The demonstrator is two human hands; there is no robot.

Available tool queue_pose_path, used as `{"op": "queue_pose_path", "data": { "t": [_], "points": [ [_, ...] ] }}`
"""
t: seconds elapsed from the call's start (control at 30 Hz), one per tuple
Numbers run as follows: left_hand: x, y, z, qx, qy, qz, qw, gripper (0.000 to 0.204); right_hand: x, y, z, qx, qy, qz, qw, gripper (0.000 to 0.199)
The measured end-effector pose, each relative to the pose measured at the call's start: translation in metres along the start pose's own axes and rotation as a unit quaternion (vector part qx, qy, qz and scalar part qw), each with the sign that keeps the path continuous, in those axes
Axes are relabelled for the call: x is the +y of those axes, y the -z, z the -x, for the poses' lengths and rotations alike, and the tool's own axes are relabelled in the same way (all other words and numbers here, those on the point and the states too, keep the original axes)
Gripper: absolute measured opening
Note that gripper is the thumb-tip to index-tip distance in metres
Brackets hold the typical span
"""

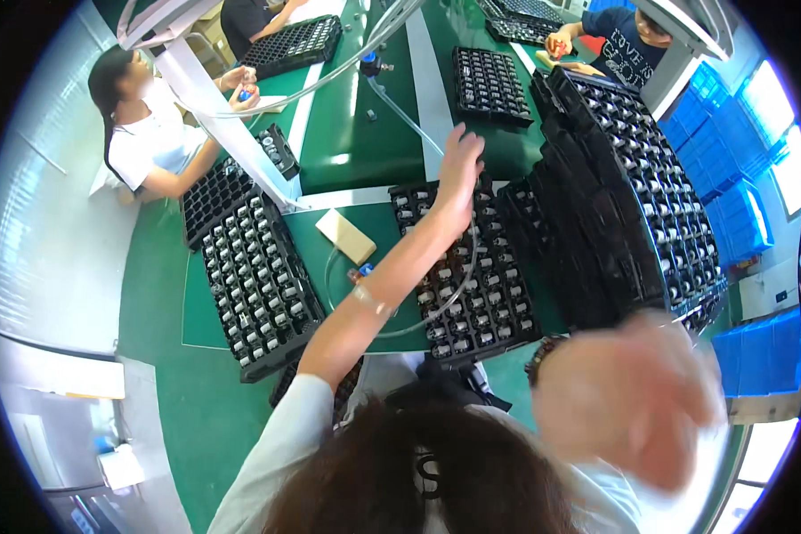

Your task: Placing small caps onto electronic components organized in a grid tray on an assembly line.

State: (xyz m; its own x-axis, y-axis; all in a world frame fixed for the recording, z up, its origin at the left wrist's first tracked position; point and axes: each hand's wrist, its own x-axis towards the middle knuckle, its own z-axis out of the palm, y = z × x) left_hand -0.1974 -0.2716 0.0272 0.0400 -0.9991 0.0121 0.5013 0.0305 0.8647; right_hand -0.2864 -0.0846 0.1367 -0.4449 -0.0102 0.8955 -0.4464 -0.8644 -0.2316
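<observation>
My left hand (458, 178) reaches forward over the far end of a black compartment tray (485, 343) filled with small silvery cylindrical parts. Its fingers look stretched out, and nothing shows in them. Close to the camera at the lower right, my right hand (627, 400) is raised and smeared by motion, so its fingers cannot be read. A clear hose (454, 298) loops over the tray and passes under my left forearm. Beside that forearm lie a small blue-and-red fitting (362, 271), partly hidden, and a beige block (345, 235).
A tall stack of black trays (596, 191) stands at right, another filled tray (256, 283) at left. White frame posts (227, 120) rise from the green table (356, 147). Co-workers sit at far left (151, 133) and far right (627, 49). Blue crates (730, 214) are stacked beyond.
</observation>
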Motion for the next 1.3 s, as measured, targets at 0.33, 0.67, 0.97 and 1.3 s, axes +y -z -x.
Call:
{"op": "queue_pose_path", "data": {
  "t": [0.33, 0.67, 0.97, 1.3],
  "points": [
    [-0.079, 0.095, -0.231, 0.212, 0.124, -0.034, 0.969, 0.051, 0.346, -0.158, 0.189, 0.082, -0.755, 0.018, 0.650, 0.017],
    [-0.100, 0.108, -0.263, 0.264, 0.094, -0.049, 0.959, 0.042, 0.453, -0.143, 0.196, -0.035, -0.748, 0.195, 0.633, 0.055],
    [-0.119, 0.105, -0.286, 0.149, 0.057, -0.348, 0.924, 0.055, 0.469, -0.148, 0.219, -0.022, -0.783, 0.165, 0.599, 0.037],
    [-0.094, 0.122, -0.285, 0.296, -0.002, -0.210, 0.932, 0.034, 0.447, -0.168, 0.238, 0.026, -0.829, -0.094, 0.551, 0.032]
  ]
}}
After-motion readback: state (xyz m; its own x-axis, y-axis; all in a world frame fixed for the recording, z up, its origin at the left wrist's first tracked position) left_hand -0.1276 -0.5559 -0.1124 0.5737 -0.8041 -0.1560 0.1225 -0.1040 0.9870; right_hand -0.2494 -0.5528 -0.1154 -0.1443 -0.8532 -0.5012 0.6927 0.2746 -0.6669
